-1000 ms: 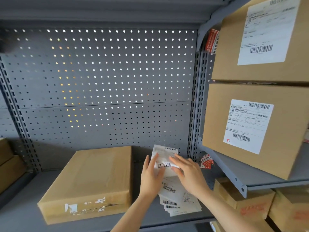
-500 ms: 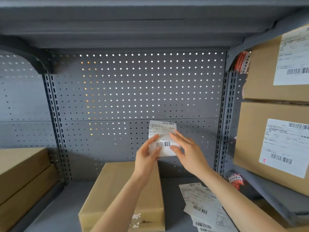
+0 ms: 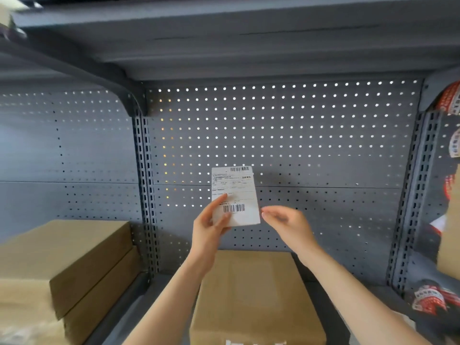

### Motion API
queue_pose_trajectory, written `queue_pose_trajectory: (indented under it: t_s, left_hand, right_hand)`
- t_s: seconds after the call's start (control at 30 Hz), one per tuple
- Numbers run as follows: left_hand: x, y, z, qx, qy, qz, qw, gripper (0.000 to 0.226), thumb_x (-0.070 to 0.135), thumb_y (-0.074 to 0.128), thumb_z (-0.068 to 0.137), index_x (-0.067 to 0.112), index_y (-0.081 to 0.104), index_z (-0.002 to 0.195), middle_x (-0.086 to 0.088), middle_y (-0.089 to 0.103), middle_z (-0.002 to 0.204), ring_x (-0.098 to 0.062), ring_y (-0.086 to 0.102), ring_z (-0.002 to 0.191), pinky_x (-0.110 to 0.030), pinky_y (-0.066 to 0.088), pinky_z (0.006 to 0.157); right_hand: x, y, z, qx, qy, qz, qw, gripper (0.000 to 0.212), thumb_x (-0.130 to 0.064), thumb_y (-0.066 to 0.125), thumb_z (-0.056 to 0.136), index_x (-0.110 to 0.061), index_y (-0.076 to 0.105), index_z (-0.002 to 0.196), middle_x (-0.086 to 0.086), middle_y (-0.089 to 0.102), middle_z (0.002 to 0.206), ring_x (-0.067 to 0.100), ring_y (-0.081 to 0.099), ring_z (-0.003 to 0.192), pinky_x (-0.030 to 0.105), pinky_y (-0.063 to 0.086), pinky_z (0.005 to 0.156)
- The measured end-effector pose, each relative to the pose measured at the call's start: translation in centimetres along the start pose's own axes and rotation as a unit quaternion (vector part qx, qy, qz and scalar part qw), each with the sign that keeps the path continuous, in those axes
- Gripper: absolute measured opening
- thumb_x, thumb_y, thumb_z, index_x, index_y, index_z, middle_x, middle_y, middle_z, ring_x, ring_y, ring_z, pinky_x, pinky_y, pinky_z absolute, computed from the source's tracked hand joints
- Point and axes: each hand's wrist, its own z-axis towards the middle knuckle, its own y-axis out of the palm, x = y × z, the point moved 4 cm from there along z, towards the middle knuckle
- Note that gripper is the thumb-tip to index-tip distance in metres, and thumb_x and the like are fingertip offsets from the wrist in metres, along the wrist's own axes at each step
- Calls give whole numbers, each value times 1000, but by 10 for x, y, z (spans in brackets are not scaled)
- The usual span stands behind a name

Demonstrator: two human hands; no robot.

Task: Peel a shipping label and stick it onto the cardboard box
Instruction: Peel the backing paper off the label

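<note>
A white shipping label (image 3: 236, 192) with two barcodes is held upright in front of the perforated back panel. My left hand (image 3: 211, 225) pinches its lower left corner, thumb on the front. My right hand (image 3: 286, 222) hovers just right of the label's lower right edge, fingers slightly curled, touching nothing that I can see. Below both hands a plain brown cardboard box (image 3: 256, 295) lies flat on the grey shelf, its top bare.
Two stacked cardboard boxes (image 3: 67, 265) sit in the left bay behind a slotted upright (image 3: 144, 190). Red-and-white tape rolls (image 3: 430, 300) and a box edge (image 3: 450, 245) are at the right. A grey shelf (image 3: 224, 46) hangs overhead.
The label has risen higher above the box, and the view has swung up and left. My right hand has come off the label and now sits beside it. The loose label stack has left the view.
</note>
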Motion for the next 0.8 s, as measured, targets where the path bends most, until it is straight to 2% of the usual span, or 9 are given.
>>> queue_pose_trajectory:
  t_s: [0.1,0.27,0.43,0.67,0.8]
  left_hand:
    - [1,-16,6,6,4,-4,1000,38,6,63,88,25,64,120,6,67,120,-12,66,105,-23,57,78]
    - [-1,-29,13,5,-1,-23,1000,38,2,62,88,23,64,119,0,65,124,-15,66,106,-18,55,72]
    - [-2,-34,15,1,-5,-25,1000,38,3,62,88,29,65,114,6,67,118,-7,68,98,-19,56,74]
    - [-5,-35,18,-5,-7,-27,1000,38,4,62,88,27,65,117,3,66,121,-10,68,100,-20,56,74]
    - [-7,-35,19,-7,-8,-31,999,37,3,62,88,28,65,115,3,66,121,-11,67,101,-19,55,73]
  right_hand:
    - [2,16,1,-29,32,6,999,8,-20,65,86,-22,73,87,-12,73,88,1,63,91,15,44,78]
    - [1,31,4,-44,51,0,998,11,-22,63,87,-17,73,86,-8,75,86,0,64,89,15,41,70]
    - [0,38,4,-40,57,-6,998,11,-22,63,87,-16,72,86,-7,75,85,0,64,90,14,39,70]
    - [2,43,6,-44,51,-14,998,11,-21,61,88,-17,70,83,-9,76,84,-7,62,90,11,36,70]
    - [5,42,7,-40,48,-11,998,12,-21,64,86,-14,72,81,-8,75,86,-2,63,93,11,37,71]
